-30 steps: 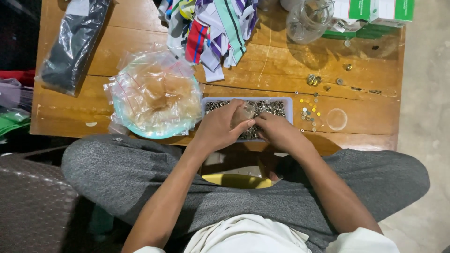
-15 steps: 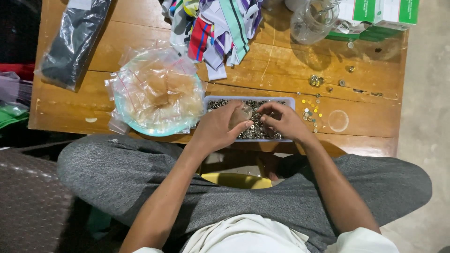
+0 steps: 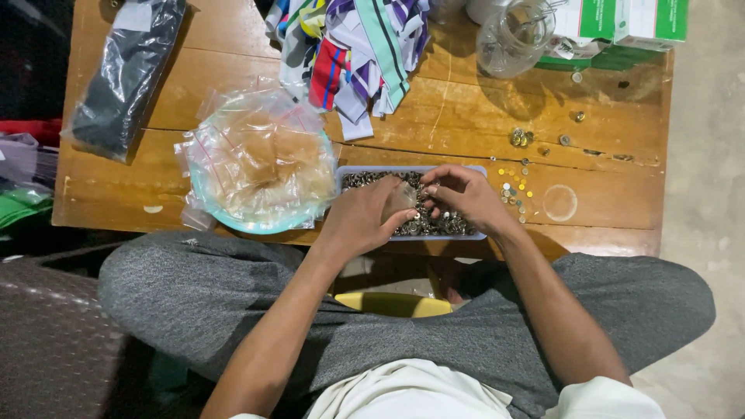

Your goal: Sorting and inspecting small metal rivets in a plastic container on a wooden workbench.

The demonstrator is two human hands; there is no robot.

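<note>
A shallow pale blue tray (image 3: 353, 170) full of small metal pieces sits at the near edge of a wooden table (image 3: 466, 109). My left hand (image 3: 363, 219) is over the tray and holds a small clear plastic bag (image 3: 400, 199). My right hand (image 3: 464, 197) hovers over the tray's right half with its fingertips pinched at the bag's mouth, apparently on small metal pieces. Both hands hide much of the tray's contents.
A light blue plate (image 3: 233, 223) piled with clear plastic bags lies left of the tray. Striped cloth (image 3: 353, 54), a dark bagged item (image 3: 124, 74), a glass jar (image 3: 516, 35), green and white boxes (image 3: 621, 19) and scattered small beads (image 3: 514, 188) are on the table.
My right hand has lifted from deep in the tray to the bag's mouth. My left hand has kept the small bag over the tray.
</note>
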